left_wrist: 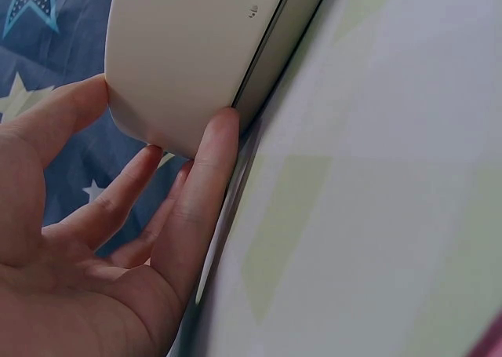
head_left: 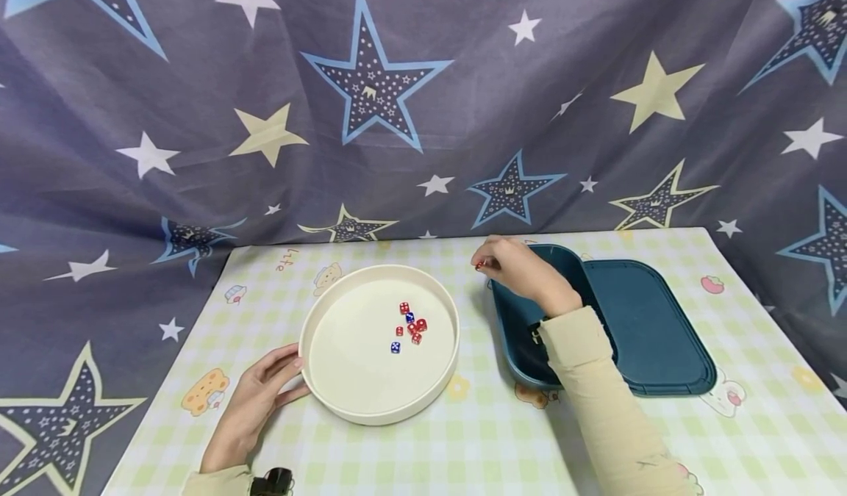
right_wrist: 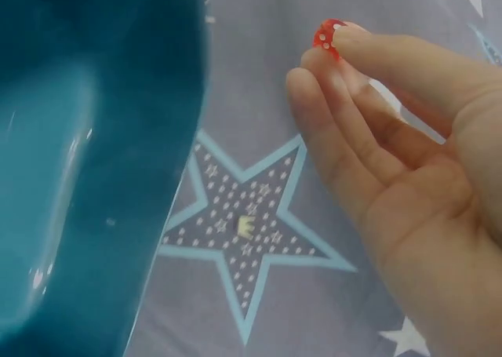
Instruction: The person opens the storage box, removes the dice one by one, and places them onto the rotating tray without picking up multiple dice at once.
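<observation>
My right hand [head_left: 519, 268] pinches a small red die [right_wrist: 328, 37] with white pips between thumb and fingertips. It is raised over the far left edge of a dark teal box [head_left: 523, 334], outside which the die hangs. A round cream tray [head_left: 357, 349] lies to the left, holding several red dice [head_left: 416, 339], an upper blue die [head_left: 409, 317] and a lower blue die [head_left: 395, 347]. At the tray's left side, my left hand [head_left: 261, 393] rests spread, nearly straight fingers against the outer wall; the left wrist view shows the fingertips touching it.
The teal lid [head_left: 651, 327] lies flat against the box's right side. A green checked cloth [head_left: 410, 459] with cartoon prints covers the table. Behind the table hangs a grey-blue star-patterned curtain [head_left: 476, 114]. The box's contents are partly hidden by the right forearm.
</observation>
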Available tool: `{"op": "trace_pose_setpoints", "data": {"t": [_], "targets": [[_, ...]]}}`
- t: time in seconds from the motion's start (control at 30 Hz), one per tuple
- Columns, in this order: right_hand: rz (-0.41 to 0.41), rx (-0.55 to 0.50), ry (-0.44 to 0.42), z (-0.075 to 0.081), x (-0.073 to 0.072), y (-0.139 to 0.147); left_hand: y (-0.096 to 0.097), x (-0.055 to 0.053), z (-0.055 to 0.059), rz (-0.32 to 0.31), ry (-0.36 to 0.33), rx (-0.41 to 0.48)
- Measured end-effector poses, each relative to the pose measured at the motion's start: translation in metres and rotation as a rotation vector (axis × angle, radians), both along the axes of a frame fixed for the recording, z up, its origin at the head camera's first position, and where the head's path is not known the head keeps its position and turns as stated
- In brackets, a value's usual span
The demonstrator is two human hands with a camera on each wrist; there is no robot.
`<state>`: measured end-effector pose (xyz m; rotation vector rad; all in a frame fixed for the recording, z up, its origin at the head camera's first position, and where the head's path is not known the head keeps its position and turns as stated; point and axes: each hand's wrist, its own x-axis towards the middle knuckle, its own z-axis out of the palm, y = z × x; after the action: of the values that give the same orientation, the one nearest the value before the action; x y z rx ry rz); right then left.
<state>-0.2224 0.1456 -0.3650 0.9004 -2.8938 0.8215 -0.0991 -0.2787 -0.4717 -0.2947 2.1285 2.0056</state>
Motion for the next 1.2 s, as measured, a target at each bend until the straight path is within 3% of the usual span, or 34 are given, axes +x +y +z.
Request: {"op": "trace_pose_setpoints", "data": {"t": [0.63,1.2], "targets": [[0.052,0.044,0.026,0.003,0.005,-0.043,-0.001,-0.001,-0.002,-0.007,0.011,0.002],[0.087,0.062,-0.023,-0.019,0.002,-0.071,-0.002,0.0,-0.003,-0.007,0.02,-0.001]]}}
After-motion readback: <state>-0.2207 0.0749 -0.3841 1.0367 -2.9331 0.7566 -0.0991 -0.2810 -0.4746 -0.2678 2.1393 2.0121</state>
